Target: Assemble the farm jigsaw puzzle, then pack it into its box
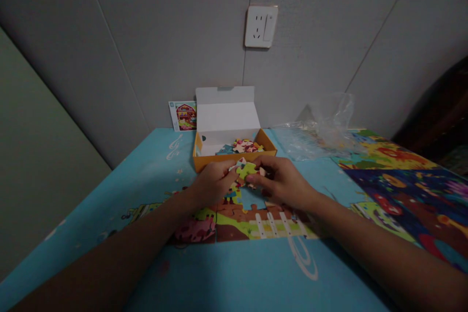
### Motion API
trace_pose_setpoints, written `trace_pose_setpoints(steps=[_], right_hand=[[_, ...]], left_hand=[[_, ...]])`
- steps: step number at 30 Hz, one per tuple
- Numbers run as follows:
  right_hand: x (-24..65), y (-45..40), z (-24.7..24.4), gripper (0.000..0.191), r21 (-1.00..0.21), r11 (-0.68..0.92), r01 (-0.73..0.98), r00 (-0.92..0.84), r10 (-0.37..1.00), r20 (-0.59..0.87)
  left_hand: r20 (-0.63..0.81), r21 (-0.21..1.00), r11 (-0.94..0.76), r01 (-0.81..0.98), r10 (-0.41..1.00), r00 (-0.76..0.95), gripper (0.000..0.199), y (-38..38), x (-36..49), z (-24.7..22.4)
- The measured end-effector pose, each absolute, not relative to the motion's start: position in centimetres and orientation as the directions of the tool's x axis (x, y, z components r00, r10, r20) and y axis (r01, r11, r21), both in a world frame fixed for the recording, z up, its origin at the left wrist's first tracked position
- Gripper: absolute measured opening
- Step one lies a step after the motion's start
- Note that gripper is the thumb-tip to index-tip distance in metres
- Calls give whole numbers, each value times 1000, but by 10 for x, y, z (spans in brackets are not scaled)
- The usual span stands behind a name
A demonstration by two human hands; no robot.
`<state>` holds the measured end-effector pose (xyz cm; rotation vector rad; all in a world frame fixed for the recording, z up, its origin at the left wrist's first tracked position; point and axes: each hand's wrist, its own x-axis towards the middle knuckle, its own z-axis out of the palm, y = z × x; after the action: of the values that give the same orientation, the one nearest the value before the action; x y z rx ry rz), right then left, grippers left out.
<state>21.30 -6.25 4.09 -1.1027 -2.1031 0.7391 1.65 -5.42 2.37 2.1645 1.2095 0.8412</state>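
Note:
Both hands meet over a partly joined puzzle (234,226) on the blue patterned cover. My left hand (215,181) is closed on several loose puzzle pieces (245,170), with a green one on top. From the right, my right hand (283,180) pinches the same small bunch with thumb and fingers. Below the hands, the joined part shows a white fence, green ground and a pink animal; a gap beneath them shows the blue cover. Just behind the hands stands an open yellow box (234,158) with more pieces (246,146) inside.
A picture card (185,116) leans on the wall left of the box. Crumpled clear plastic (321,136) lies at the back right. Finished colourful puzzles (413,185) cover the right side of the table (164,273). A socket (261,27) is on the wall.

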Motion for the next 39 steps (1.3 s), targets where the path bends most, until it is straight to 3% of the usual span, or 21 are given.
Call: trace_pose_setpoints(steps=[5,9,14,18,21,28,33,39], right_hand=[[209,-61,31,30,-790,420,448,-342,896,283],[205,-62,25,30,-813,415,410,-295,903,312],[197,-73,27,35,-735,466,492,-161,879,450],[185,-91,31,67,-568,587,577,-478,806,348],[178,-99,33,87,-472,646,600,-632,744,216],[175,-97,33,99,-496,564,660,-597,795,109],[174,-97,30,88,-505,528,683,-577,814,71],[174,-98,30,50,-598,540,593,-581,800,146]], left_hand=[[218,790,-389,475,901,375,44,-57,16,23],[263,747,-481,458,847,461,26,-57,15,24],[407,752,-466,466,884,227,20,-58,12,35],[513,807,-465,365,857,-43,19,-53,11,35],[442,881,-388,272,879,-179,23,-47,11,32],[57,992,-37,117,984,-172,30,-43,11,41],[-81,993,86,81,995,-58,41,-45,11,49],[53,971,-28,238,994,-99,78,-46,10,45]])
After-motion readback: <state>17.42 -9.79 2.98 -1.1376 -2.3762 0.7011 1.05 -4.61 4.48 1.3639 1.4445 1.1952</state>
